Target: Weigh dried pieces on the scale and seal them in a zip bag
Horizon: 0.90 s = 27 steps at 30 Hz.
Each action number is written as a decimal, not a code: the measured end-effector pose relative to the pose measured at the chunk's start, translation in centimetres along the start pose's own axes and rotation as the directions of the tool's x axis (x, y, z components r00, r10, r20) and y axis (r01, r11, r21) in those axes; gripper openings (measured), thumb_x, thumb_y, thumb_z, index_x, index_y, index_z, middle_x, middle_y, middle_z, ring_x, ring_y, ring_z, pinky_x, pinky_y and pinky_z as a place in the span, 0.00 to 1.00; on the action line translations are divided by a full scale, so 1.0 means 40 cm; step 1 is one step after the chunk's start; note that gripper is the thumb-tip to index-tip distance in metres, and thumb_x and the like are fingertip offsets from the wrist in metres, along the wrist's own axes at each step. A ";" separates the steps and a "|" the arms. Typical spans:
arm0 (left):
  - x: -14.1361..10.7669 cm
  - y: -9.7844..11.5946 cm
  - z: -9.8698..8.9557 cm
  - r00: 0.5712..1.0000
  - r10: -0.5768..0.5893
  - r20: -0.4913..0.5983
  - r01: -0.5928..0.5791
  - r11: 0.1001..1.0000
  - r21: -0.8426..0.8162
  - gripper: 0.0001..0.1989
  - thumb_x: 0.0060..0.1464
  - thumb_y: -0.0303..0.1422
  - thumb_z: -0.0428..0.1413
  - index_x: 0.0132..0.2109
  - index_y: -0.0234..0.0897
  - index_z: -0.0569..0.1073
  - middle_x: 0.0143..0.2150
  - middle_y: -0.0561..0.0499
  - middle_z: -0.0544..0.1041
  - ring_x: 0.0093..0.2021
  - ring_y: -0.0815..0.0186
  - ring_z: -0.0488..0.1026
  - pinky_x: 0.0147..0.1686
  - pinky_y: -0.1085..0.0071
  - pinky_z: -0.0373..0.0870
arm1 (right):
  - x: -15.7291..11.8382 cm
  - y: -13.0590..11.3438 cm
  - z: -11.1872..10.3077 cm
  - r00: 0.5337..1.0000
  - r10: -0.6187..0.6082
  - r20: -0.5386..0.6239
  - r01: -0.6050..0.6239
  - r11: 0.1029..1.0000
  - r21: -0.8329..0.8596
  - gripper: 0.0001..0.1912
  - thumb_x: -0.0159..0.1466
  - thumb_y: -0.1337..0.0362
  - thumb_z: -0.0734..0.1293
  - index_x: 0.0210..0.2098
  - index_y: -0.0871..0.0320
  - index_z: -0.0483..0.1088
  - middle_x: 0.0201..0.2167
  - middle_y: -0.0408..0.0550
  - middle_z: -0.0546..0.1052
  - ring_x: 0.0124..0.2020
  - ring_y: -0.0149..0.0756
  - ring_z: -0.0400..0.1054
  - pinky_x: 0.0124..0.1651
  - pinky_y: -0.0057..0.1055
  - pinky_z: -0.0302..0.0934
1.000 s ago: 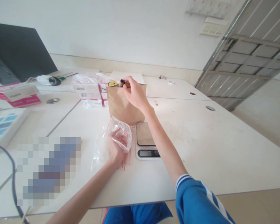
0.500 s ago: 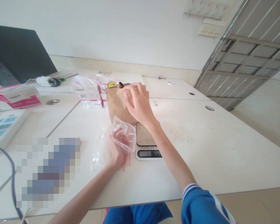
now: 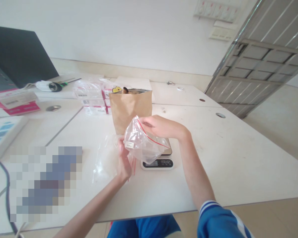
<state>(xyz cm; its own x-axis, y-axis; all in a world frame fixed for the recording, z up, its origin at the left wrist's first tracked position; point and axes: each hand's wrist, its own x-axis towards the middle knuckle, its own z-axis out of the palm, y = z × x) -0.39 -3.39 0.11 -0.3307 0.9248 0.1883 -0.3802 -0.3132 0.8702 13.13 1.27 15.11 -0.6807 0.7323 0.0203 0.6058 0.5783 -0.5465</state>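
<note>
The clear bag (image 3: 144, 148) is between left hand (image 3: 124, 162) and right hand (image 3: 165, 127), touching both; how far they close, I cannot tell.

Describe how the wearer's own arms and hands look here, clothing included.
The left hand and right hand are bare, with no gloves, watch or jewellery that I can make out. The right arm wears a short blue sleeve with white stripes around its cuff and a white band along its side. The left forearm is uncovered; its sleeve is out of view.
</note>
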 end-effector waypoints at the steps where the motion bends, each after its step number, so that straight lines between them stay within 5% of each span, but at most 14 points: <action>1: 0.001 0.010 0.002 1.000 0.002 0.018 -0.003 0.999 0.037 0.17 0.53 0.49 0.50 0.36 0.40 0.69 0.37 0.52 0.73 0.39 0.65 0.72 0.36 0.72 0.69 | -0.002 0.002 -0.003 1.000 -0.013 -0.018 0.013 1.000 0.024 0.07 0.65 0.68 0.59 0.34 0.56 0.68 0.33 0.44 0.75 0.31 0.31 0.66 0.35 0.28 0.56; 7: 0.031 0.062 0.019 0.993 -0.090 0.078 0.090 0.996 0.005 0.20 0.53 0.50 0.47 0.41 0.40 0.70 0.33 0.53 0.74 0.32 0.65 0.72 0.31 0.71 0.68 | 0.002 -0.004 0.003 0.987 -0.144 -0.075 0.152 0.982 0.113 0.15 0.62 0.74 0.59 0.47 0.55 0.68 0.41 0.45 0.75 0.37 0.31 0.67 0.38 0.27 0.59; 14: 0.038 0.099 0.021 0.977 -0.130 0.171 0.064 0.936 0.346 0.13 0.51 0.41 0.55 0.28 0.37 0.68 0.26 0.55 0.69 0.29 0.68 0.67 0.32 0.74 0.64 | 0.001 -0.006 0.001 0.972 -0.210 -0.109 0.223 0.967 0.121 0.20 0.59 0.78 0.58 0.44 0.54 0.71 0.38 0.41 0.74 0.31 0.27 0.63 0.36 0.26 0.57; 17: 0.037 0.116 0.017 0.993 -0.074 0.093 0.031 0.918 0.396 0.15 0.54 0.43 0.52 0.27 0.37 0.66 0.24 0.56 0.67 0.28 0.69 0.65 0.29 0.75 0.62 | -0.008 -0.001 -0.011 0.943 -0.306 -0.135 0.330 0.916 0.229 0.17 0.58 0.79 0.58 0.37 0.56 0.74 0.36 0.41 0.75 0.35 0.27 0.66 0.40 0.27 0.59; 23: 0.050 0.159 0.007 0.989 0.017 -0.147 0.022 0.966 0.259 0.22 0.54 0.50 0.50 0.23 0.38 0.61 0.18 0.58 0.58 0.19 0.73 0.56 0.21 0.75 0.55 | 0.001 0.020 -0.019 0.921 -0.289 -0.261 0.379 0.824 0.421 0.14 0.56 0.79 0.59 0.31 0.59 0.73 0.32 0.42 0.76 0.34 0.28 0.70 0.40 0.29 0.64; 27: 0.044 0.157 0.008 0.995 -0.038 0.093 0.040 0.999 -0.020 0.27 0.52 0.58 0.44 0.34 0.38 0.71 0.34 0.49 0.75 0.39 0.62 0.72 0.39 0.67 0.68 | 0.047 0.024 0.013 0.852 -0.202 -0.484 0.446 0.765 0.465 0.09 0.56 0.77 0.63 0.30 0.58 0.72 0.32 0.41 0.75 0.35 0.28 0.70 0.43 0.30 0.66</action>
<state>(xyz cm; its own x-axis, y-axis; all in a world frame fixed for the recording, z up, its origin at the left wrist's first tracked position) -3.08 -3.68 6.07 -0.2340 0.9520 0.1973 -0.4103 -0.2806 0.8677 12.23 3.01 14.16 -0.5029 0.6808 0.5326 -0.0315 0.6013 -0.7984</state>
